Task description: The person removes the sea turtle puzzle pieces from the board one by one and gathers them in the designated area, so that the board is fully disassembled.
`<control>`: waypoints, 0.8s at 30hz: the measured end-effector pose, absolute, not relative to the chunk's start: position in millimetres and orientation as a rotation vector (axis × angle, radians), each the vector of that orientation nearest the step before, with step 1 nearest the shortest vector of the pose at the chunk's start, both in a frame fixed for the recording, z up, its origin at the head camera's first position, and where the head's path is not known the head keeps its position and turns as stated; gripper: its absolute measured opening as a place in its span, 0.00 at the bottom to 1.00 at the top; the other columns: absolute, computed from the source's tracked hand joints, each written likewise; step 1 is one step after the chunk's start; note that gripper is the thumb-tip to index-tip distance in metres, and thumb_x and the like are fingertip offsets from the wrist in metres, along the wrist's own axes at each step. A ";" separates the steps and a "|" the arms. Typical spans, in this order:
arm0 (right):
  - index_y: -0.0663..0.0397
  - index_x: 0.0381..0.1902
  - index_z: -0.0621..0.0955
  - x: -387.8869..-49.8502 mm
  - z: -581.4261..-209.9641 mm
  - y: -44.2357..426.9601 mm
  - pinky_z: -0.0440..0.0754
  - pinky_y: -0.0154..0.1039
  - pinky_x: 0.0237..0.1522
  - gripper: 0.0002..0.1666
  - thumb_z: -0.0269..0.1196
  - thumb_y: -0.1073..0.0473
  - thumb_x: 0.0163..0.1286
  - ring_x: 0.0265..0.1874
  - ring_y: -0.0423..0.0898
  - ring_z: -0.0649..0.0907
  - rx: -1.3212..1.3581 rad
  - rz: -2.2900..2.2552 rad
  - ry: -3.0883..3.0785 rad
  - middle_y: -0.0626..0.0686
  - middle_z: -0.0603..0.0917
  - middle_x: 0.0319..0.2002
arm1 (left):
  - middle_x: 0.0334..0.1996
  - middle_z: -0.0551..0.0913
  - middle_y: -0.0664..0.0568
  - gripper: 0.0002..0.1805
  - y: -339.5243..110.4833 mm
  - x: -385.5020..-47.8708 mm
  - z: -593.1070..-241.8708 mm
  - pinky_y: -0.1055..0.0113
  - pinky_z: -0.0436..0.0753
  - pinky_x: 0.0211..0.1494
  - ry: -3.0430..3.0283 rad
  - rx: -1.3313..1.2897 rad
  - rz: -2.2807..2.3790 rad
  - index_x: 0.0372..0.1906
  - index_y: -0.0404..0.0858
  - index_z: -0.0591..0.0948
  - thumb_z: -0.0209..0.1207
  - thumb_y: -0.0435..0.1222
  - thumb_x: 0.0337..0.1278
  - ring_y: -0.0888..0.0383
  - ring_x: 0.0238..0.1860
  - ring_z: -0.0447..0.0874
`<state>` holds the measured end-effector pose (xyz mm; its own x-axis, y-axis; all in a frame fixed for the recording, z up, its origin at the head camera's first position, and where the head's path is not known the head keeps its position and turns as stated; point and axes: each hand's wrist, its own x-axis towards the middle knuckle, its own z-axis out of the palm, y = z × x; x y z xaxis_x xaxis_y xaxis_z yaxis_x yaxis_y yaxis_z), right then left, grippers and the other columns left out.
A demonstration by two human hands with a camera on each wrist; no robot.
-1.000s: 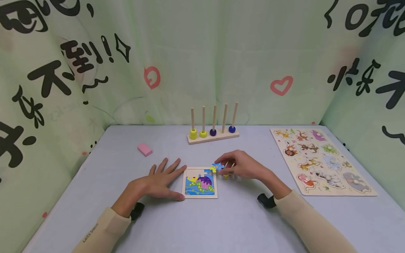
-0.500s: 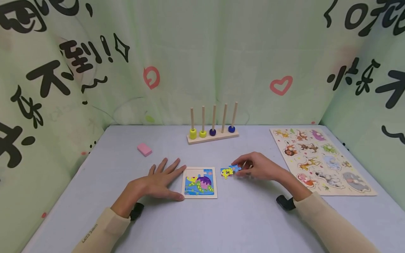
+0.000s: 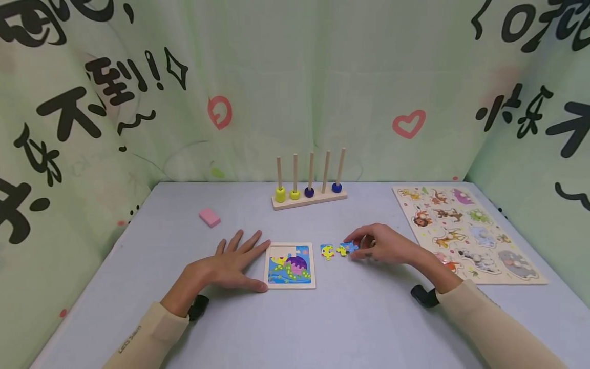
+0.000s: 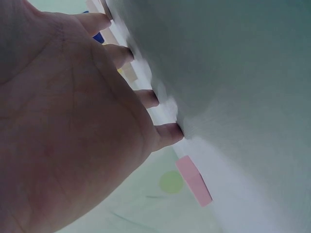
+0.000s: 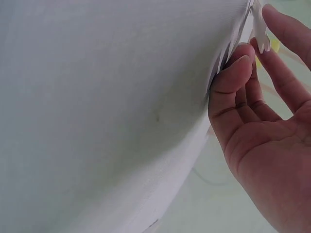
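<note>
A small wooden-framed puzzle point(image 3: 290, 287) with a purple and yellow sea picture lies mid-table, a gap showing at its upper part. My left hand point(image 3: 230, 266) rests with spread fingers on the table, thumb and index at the frame's left edge. Right of the frame lies a yellow puzzle piece point(image 3: 327, 251). Beside that, my right hand point(image 3: 384, 246) pinches a blue and yellow piece point(image 3: 349, 248) low over the table. In the right wrist view the pale piece point(image 5: 261, 29) sits between thumb and fingertips. The left wrist view shows the left palm point(image 4: 73, 116) and fingertips touching the cloth.
A wooden peg stand point(image 3: 310, 201) with yellow and dark blue beads stands at the back. A pink block point(image 3: 209, 217) lies at the back left. On the right lies a large animal puzzle board point(image 3: 465, 236), partly behind the right forearm. Printed curtains surround the table.
My right hand has moved right, away from the frame, carrying the blue and yellow piece with it. The yellow piece beside the frame has come into fuller view. The left hand has stayed in place.
</note>
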<state>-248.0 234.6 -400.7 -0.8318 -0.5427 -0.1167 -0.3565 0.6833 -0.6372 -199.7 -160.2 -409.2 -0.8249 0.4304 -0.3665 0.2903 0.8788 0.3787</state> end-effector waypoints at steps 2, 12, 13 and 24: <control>0.55 0.56 0.88 -247.4 -400.9 234.1 0.77 0.32 0.33 0.20 0.75 0.56 0.68 0.34 0.43 0.80 -0.704 -0.889 2.608 0.49 0.87 0.38 | 0.89 0.38 0.49 0.59 -159.8 -199.7 -409.0 0.23 0.35 0.82 2.600 0.528 0.427 0.87 0.55 0.51 0.65 0.67 0.57 0.33 0.88 0.27; 0.53 0.54 0.89 -247.0 -404.3 231.6 0.74 0.32 0.36 0.19 0.75 0.56 0.67 0.35 0.43 0.78 -0.705 -0.840 2.653 0.50 0.85 0.41 | 0.89 0.38 0.50 0.59 -160.6 -199.2 -408.1 0.23 0.35 0.82 2.601 0.540 0.440 0.87 0.55 0.51 0.66 0.67 0.57 0.33 0.88 0.26; 0.53 0.54 0.90 -247.1 -404.4 231.4 0.74 0.32 0.36 0.18 0.75 0.56 0.67 0.34 0.43 0.77 -0.703 -0.839 2.653 0.50 0.85 0.41 | 0.89 0.38 0.50 0.59 -160.6 -199.2 -408.0 0.24 0.35 0.82 2.600 0.540 0.441 0.87 0.55 0.51 0.66 0.67 0.57 0.33 0.88 0.26; 0.53 0.53 0.89 -248.8 -405.5 231.3 0.73 0.32 0.36 0.18 0.75 0.56 0.67 0.34 0.43 0.76 -0.705 -0.825 2.657 0.50 0.84 0.40 | 0.89 0.39 0.49 0.59 -159.7 -199.3 -408.9 0.23 0.34 0.82 2.601 0.525 0.439 0.87 0.55 0.51 0.66 0.67 0.57 0.33 0.88 0.27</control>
<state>-248.8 231.3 -405.5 -0.8447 -0.5238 -0.1098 -0.3695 0.7193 -0.5884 -199.3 -159.7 -408.9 -0.8272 0.4297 -0.3621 0.2870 0.8771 0.3853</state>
